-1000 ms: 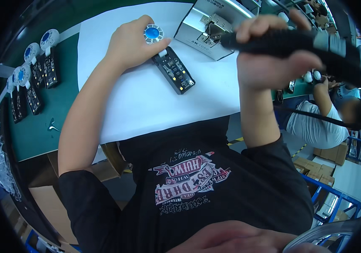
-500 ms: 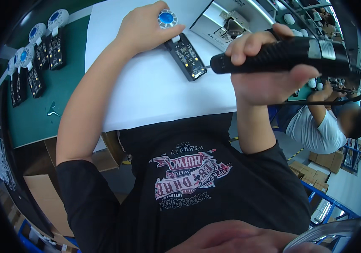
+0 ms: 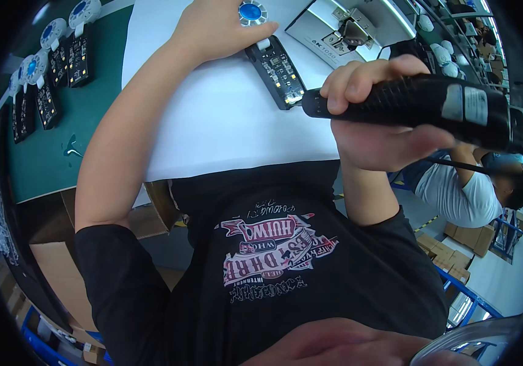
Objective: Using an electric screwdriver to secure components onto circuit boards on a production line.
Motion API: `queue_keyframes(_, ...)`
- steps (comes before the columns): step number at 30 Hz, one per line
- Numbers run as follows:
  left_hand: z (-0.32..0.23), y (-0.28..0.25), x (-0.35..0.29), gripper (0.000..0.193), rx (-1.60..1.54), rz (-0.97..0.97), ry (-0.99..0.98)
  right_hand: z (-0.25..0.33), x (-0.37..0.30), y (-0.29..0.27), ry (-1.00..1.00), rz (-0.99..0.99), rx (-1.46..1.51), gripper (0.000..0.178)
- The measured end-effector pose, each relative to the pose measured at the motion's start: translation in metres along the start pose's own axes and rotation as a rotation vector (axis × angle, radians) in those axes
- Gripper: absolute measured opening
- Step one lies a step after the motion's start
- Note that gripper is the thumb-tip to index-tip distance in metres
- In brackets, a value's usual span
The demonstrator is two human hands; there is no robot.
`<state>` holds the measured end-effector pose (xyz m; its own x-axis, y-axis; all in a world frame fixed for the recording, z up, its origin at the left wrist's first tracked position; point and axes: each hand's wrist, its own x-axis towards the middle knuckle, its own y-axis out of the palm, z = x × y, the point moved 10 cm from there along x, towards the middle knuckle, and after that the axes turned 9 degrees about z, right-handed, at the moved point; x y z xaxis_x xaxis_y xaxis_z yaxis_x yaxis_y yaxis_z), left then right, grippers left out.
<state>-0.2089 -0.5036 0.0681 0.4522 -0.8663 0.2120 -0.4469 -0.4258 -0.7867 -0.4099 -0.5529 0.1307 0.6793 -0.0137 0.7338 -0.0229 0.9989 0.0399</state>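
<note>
My left hand (image 3: 219, 30) is closed round the upper end of a small device, beside its round white disc with a blue middle (image 3: 251, 12). Its thumb lies just below the disc. A circuit board in a narrow black case (image 3: 278, 70) extends from the disc and rests on the white sheet (image 3: 212, 131). In my right hand (image 3: 371, 143) is a black electric screwdriver (image 3: 417, 100), held nearly level. The bit meets the lower end of the board near its corner; whether a screw is under it is too small to tell.
A metal screw feeder box (image 3: 319, 46) stands behind my right hand. Several similar boards with discs (image 3: 80, 58) lie on the green mat (image 3: 100, 116) at left. A cable (image 3: 481, 166) trails from the screwdriver. At right, another person (image 3: 457, 192) sits near cardboard boxes (image 3: 450, 262).
The screwdriver has come slightly lower in view, and its bit has gone from beside the board's end onto its corner. The board appears a little higher and further right; the left hand keeps its hold.
</note>
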Motion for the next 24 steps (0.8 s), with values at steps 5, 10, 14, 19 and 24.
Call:
queue_keyframes(5, 0.007, 0.0, 0.004, 0.054, 0.017, 0.026, -0.013, -0.002, 0.001, 0.008, -0.022, -0.004, -0.015, 0.091)
queue_keyframes(10, 0.024, 0.008, -0.003, 0.063, 0.09, -0.065, 0.048, 0.018, -0.015, -0.04, 0.002, -0.22, 0.174, 0.089)
queue_keyframes(14, 0.014, -0.016, 0.011, 0.064, 0.15, 0.027, 0.105, 0.05, -0.064, -0.074, -0.033, -0.432, -0.024, 0.085)
queue_keyframes(19, 0.047, -0.083, 0.042, 0.067, 0.111, -0.054, -0.049, 0.045, -0.087, -0.057, 0.133, -0.456, -0.312, 0.079)
queue_keyframes(24, 0.212, -0.157, 0.111, 0.08, 0.22, -0.184, -0.683, 0.051, -0.088, -0.059, 0.095, -0.479, -0.266, 0.079)
